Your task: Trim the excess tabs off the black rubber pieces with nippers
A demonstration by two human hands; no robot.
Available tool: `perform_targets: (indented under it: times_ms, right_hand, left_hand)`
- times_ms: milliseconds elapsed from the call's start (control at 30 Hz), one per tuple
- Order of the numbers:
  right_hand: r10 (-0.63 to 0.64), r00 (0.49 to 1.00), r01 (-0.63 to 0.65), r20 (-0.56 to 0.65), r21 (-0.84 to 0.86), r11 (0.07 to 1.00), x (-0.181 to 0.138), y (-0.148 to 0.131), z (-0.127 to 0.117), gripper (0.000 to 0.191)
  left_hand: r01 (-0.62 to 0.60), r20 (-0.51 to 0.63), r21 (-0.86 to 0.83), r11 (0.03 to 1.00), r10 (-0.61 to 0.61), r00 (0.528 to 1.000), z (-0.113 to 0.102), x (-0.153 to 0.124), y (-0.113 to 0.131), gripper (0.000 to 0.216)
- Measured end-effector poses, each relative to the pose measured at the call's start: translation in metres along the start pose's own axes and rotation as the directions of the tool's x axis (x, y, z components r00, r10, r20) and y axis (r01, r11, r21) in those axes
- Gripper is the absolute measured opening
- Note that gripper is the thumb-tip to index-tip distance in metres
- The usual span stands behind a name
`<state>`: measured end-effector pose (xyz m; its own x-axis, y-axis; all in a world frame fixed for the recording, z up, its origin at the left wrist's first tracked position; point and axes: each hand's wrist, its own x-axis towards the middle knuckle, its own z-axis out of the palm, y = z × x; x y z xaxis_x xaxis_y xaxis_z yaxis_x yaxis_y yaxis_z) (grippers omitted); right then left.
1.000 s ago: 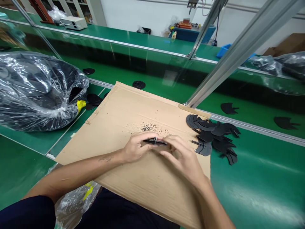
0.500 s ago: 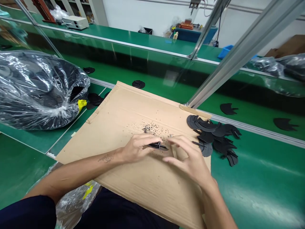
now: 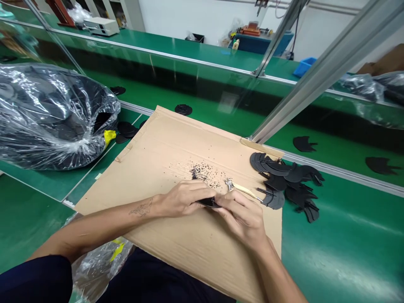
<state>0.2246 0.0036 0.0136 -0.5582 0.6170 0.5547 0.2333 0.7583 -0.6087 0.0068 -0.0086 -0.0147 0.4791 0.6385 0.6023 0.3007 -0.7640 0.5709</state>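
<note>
Both hands meet over a flat cardboard sheet (image 3: 176,147). My left hand (image 3: 183,198) pinches a thin black plastic piece (image 3: 208,203) seen edge-on. My right hand (image 3: 243,219) has its fingertips closed on the same piece from the right. Just beyond the right hand a small tool with a yellowish handle and metal tip (image 3: 241,189) lies on the cardboard. Tiny black trimmings (image 3: 203,171) are scattered ahead of the hands. A heap of black fan-shaped pieces (image 3: 287,181) lies at the cardboard's right edge.
A clear plastic bag full of black pieces (image 3: 53,118) sits at the left on the green bench. Loose black pieces (image 3: 183,109) lie on the belt beyond, with others at the right (image 3: 303,144). A slanted aluminium post (image 3: 315,71) rises behind the cardboard.
My right hand lifted off with fingers spread, then came back and closed on the black piece. The yellowish tool now lies in plain sight on the cardboard.
</note>
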Motion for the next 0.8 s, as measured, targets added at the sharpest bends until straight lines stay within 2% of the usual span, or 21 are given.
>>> perform_targets:
  times_ms: [200, 333, 600, 667, 733, 800]
  right_hand:
    - [0.032, 0.999, -0.033, 0.021, 0.049, 0.998, -0.0001, 0.0012, -0.0004, 0.009]
    - [0.014, 0.999, -0.013, -0.039, 0.018, 1.000, 0.0007, 0.0014, 0.0003, 0.013]
    - [0.013, 1.000, -0.014, -0.026, -0.032, 0.999, 0.0026, 0.0006, 0.0014, 0.016]
    - [-0.009, 0.999, 0.008, -0.035, -0.036, 0.999, 0.0032, -0.0002, 0.0014, 0.018]
    - [-0.032, 0.998, 0.030, -0.047, -0.043, 0.999, 0.0035, -0.0009, 0.0007, 0.021]
    - [-0.052, 0.997, 0.048, -0.053, -0.073, 0.996, 0.0034, -0.0015, -0.0006, 0.022]
  left_hand:
    - [0.036, 0.005, -0.058, 0.998, -0.036, 0.999, 0.0029, 0.0003, 0.0030, 0.018]
    - [0.063, -0.066, -0.092, 0.994, -0.069, 0.995, 0.0033, 0.0014, 0.0063, 0.016]
    - [0.077, -0.161, -0.038, 0.996, -0.082, 0.984, 0.0064, -0.0005, 0.0037, 0.018]
    - [0.091, -0.167, -0.101, 0.991, -0.107, 0.980, 0.0060, 0.0002, 0.0036, 0.017]
    - [0.131, -0.141, -0.247, 0.960, -0.170, 0.975, 0.0037, 0.0012, 0.0043, 0.022]
    - [0.210, -0.059, -0.443, 0.872, -0.262, 0.963, 0.0000, 0.0021, 0.0046, 0.039]
